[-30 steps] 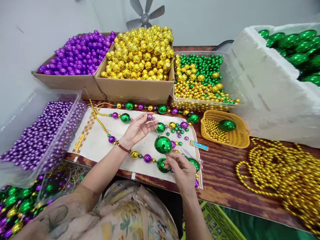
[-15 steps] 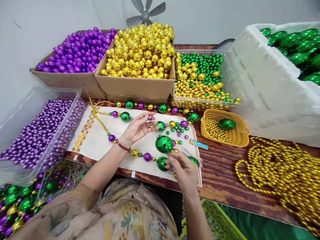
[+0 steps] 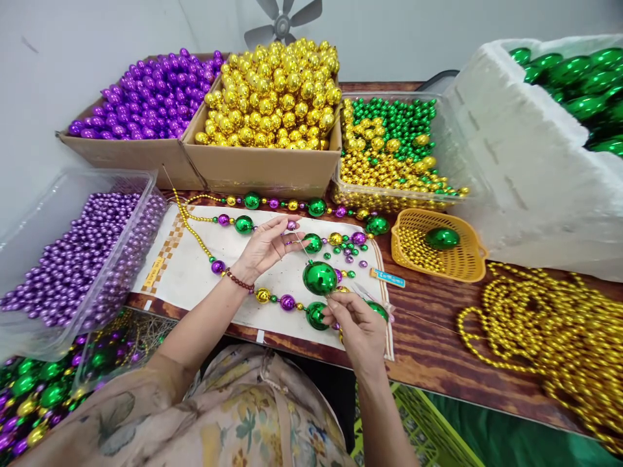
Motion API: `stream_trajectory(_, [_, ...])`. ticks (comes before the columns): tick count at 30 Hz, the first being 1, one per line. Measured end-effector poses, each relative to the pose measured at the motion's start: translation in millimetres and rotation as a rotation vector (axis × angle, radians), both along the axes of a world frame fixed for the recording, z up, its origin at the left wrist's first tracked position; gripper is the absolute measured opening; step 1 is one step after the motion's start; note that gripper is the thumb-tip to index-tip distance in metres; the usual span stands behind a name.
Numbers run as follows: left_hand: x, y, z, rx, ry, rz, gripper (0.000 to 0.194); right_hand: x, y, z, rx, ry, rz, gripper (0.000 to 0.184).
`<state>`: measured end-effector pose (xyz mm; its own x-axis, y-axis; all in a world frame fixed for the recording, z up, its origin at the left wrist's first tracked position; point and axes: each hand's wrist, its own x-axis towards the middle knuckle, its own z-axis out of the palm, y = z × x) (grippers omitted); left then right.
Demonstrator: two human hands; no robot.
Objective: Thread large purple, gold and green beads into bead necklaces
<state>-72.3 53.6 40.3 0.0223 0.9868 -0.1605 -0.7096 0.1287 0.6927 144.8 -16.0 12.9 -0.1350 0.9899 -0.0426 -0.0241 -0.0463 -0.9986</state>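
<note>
My left hand (image 3: pixel 265 248) pinches a thin needle (image 3: pixel 300 244) with a small purple bead (image 3: pixel 292 226) at its upper end. A large green ball (image 3: pixel 319 277) hangs on the needle between my hands. My right hand (image 3: pixel 357 326) is closed, pinching the thread just below and right of that ball. A strung chain of green, gold and purple beads (image 3: pixel 272 299) loops over the white cloth (image 3: pixel 195 279) under my hands. Loose small beads (image 3: pixel 348 250) lie on the cloth beyond the ball.
Cardboard boxes of purple balls (image 3: pixel 146 97) and gold balls (image 3: pixel 272 91) stand at the back. A clear tub of green and gold beads (image 3: pixel 389 149), a yellow basket (image 3: pixel 438 253), a foam box (image 3: pixel 525 175), gold bead strands (image 3: pixel 549 337) and a purple bead tub (image 3: pixel 73 259) surround the cloth.
Both hands and the green ball have kept almost the same place. The view has shifted slightly, so everything sits a little higher in the picture.
</note>
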Motion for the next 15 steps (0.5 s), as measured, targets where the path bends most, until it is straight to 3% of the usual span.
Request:
stream_trajectory(10, [16,-13,3.2,0.015,0.131,-0.002,0.020,-17,16,-5.1,-0.047,-0.018,0.043,0.019])
stream_trajectory(15, [42,-15,-0.7,-0.008,0.134,0.140,0.019,-43,27,-10.5,-0.112,0.059,0.089,0.027])
